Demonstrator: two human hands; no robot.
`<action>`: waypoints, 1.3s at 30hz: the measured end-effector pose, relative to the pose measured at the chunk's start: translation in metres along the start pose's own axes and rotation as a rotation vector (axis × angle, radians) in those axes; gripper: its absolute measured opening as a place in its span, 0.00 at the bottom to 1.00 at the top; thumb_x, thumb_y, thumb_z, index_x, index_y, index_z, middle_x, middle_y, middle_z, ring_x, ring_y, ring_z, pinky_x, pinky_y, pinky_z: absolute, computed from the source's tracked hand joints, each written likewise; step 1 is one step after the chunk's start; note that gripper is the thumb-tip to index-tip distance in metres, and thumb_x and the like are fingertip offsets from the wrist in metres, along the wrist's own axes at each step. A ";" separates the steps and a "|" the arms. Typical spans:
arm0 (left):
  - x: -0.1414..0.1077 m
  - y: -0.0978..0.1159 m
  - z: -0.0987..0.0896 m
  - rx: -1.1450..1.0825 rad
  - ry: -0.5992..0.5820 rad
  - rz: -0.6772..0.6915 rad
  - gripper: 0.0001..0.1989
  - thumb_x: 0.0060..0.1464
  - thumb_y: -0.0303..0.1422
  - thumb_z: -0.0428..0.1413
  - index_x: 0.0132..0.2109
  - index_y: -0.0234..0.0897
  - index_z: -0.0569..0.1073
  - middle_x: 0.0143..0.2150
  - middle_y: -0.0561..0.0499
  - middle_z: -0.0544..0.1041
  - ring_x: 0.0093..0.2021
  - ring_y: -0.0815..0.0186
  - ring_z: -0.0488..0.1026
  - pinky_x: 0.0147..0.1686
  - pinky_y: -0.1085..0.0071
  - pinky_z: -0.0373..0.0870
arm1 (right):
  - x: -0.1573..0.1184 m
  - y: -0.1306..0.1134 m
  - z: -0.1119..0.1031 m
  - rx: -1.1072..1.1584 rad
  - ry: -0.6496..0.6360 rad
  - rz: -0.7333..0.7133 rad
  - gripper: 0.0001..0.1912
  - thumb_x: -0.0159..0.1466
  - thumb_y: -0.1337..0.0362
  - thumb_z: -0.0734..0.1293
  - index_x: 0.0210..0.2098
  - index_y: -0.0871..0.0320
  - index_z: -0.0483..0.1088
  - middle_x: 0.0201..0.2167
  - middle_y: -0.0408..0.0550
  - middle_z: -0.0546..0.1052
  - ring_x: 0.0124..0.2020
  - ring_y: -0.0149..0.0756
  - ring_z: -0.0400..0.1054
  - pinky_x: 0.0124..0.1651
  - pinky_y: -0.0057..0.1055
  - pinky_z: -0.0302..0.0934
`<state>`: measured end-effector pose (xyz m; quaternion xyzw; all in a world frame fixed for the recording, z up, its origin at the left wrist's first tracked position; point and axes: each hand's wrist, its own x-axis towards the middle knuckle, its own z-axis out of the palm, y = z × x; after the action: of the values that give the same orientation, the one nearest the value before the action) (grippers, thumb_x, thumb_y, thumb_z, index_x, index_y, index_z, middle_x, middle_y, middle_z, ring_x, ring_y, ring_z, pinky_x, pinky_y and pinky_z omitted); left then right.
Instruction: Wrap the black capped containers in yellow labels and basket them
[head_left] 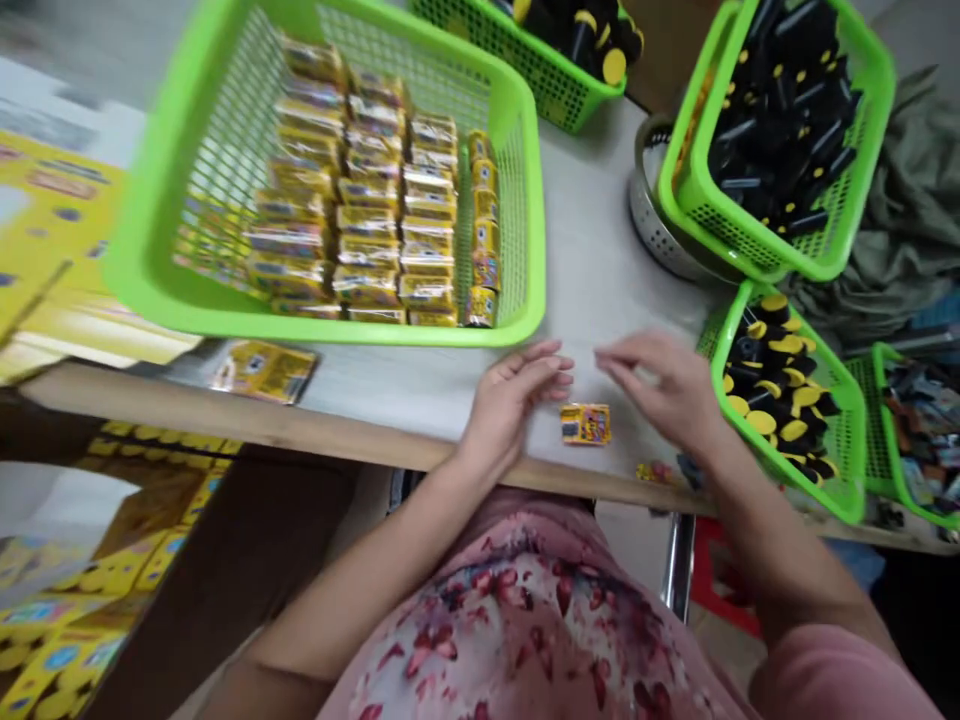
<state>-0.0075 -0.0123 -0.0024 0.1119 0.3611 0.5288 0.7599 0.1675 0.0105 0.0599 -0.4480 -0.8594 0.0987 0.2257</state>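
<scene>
Yellow packet (pixel 586 424) on a pale tabletop (pixel 600 250), between left hand (pixel 510 395) and right hand (pixel 664 385), toward the body.
The left is loose and empty; I cannot tell whether the right pinches anything. Beyond the left, a green basket (pixel 420 336) holds gold packs (pixel 367 220); beside the right, a smaller basket (pixel 853 420) holds black-and-yellow pieces (pixel 787 345).
</scene>
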 end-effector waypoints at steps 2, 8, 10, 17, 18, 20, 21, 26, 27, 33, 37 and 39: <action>-0.001 0.000 0.002 0.054 -0.011 0.007 0.14 0.43 0.29 0.67 0.40 0.31 0.80 0.34 0.48 0.83 0.31 0.67 0.78 0.33 0.73 0.74 | -0.058 -0.002 0.009 -0.052 -0.020 0.015 0.10 0.70 0.64 0.63 0.45 0.54 0.77 0.35 0.49 0.79 0.36 0.37 0.72 0.40 0.34 0.69; -0.003 -0.007 0.008 0.270 -0.028 0.078 0.13 0.43 0.32 0.66 0.39 0.32 0.80 0.33 0.48 0.82 0.30 0.68 0.77 0.31 0.72 0.72 | -0.106 0.001 0.052 -0.228 0.038 -0.017 0.16 0.72 0.70 0.57 0.49 0.60 0.75 0.35 0.53 0.77 0.37 0.39 0.68 0.42 0.36 0.67; -0.007 -0.010 0.008 0.415 -0.009 0.185 0.14 0.45 0.35 0.66 0.39 0.33 0.80 0.31 0.50 0.81 0.28 0.69 0.75 0.32 0.72 0.72 | -0.101 0.001 0.055 -0.242 0.062 -0.028 0.14 0.72 0.69 0.58 0.45 0.62 0.75 0.34 0.53 0.77 0.36 0.40 0.67 0.42 0.36 0.66; -0.032 -0.017 0.003 1.124 -0.030 0.443 0.14 0.48 0.43 0.64 0.34 0.36 0.80 0.30 0.50 0.79 0.28 0.67 0.71 0.33 0.70 0.69 | -0.095 -0.002 0.051 -0.284 0.161 -0.015 0.12 0.71 0.70 0.59 0.36 0.60 0.73 0.32 0.52 0.75 0.36 0.41 0.64 0.40 0.37 0.62; -0.032 -0.017 0.004 1.176 -0.044 0.459 0.15 0.47 0.44 0.64 0.34 0.36 0.80 0.30 0.50 0.79 0.28 0.66 0.70 0.33 0.70 0.68 | -0.093 -0.004 0.049 -0.303 0.226 -0.012 0.11 0.70 0.70 0.59 0.37 0.60 0.73 0.32 0.52 0.75 0.35 0.40 0.64 0.40 0.36 0.62; -0.030 -0.019 0.009 1.173 -0.108 0.424 0.17 0.46 0.46 0.64 0.35 0.37 0.80 0.31 0.49 0.79 0.30 0.64 0.72 0.34 0.69 0.69 | -0.088 -0.011 0.043 -0.355 0.333 -0.013 0.10 0.70 0.70 0.60 0.38 0.61 0.73 0.31 0.51 0.75 0.35 0.39 0.65 0.39 0.35 0.62; -0.028 -0.020 0.012 1.133 -0.157 0.373 0.17 0.47 0.47 0.63 0.34 0.37 0.80 0.31 0.49 0.80 0.31 0.63 0.73 0.34 0.69 0.69 | -0.085 -0.014 0.040 -0.383 0.352 -0.017 0.10 0.70 0.69 0.60 0.38 0.60 0.73 0.31 0.51 0.75 0.34 0.39 0.65 0.39 0.35 0.62; -0.019 -0.017 0.027 0.888 -0.195 0.145 0.19 0.46 0.49 0.63 0.26 0.36 0.78 0.24 0.51 0.78 0.26 0.66 0.71 0.30 0.71 0.69 | -0.080 -0.006 0.005 -0.352 0.291 0.005 0.11 0.71 0.65 0.60 0.46 0.58 0.74 0.39 0.52 0.79 0.41 0.39 0.70 0.46 0.37 0.65; -0.018 -0.015 0.027 0.849 -0.173 0.122 0.19 0.44 0.49 0.65 0.26 0.36 0.79 0.25 0.51 0.79 0.25 0.66 0.70 0.29 0.71 0.69 | -0.081 0.005 -0.008 -0.340 0.313 0.043 0.11 0.71 0.64 0.61 0.48 0.58 0.73 0.42 0.54 0.79 0.44 0.40 0.71 0.49 0.38 0.65; -0.013 -0.007 0.017 0.688 -0.082 0.029 0.16 0.32 0.43 0.73 0.25 0.36 0.81 0.26 0.49 0.81 0.23 0.67 0.72 0.30 0.71 0.72 | -0.080 0.116 -0.106 -0.514 0.215 0.605 0.12 0.65 0.66 0.63 0.46 0.58 0.74 0.43 0.56 0.80 0.44 0.47 0.73 0.49 0.45 0.67; -0.008 -0.010 0.015 0.603 -0.097 -0.044 0.20 0.26 0.45 0.75 0.27 0.37 0.82 0.30 0.47 0.83 0.29 0.63 0.78 0.34 0.70 0.76 | -0.055 0.166 -0.130 -0.633 0.095 0.679 0.19 0.63 0.67 0.63 0.53 0.63 0.71 0.52 0.63 0.76 0.51 0.51 0.69 0.54 0.46 0.64; -0.008 -0.011 0.015 0.577 -0.101 -0.027 0.21 0.28 0.48 0.74 0.28 0.38 0.82 0.31 0.47 0.84 0.31 0.60 0.80 0.38 0.68 0.77 | -0.043 0.175 -0.128 -0.647 0.054 0.667 0.21 0.62 0.68 0.64 0.54 0.65 0.71 0.52 0.64 0.76 0.53 0.53 0.67 0.55 0.46 0.62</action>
<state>0.0093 -0.0207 0.0057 0.3447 0.4597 0.3881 0.7206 0.3774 0.0724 0.0946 -0.7497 -0.6488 -0.1192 0.0527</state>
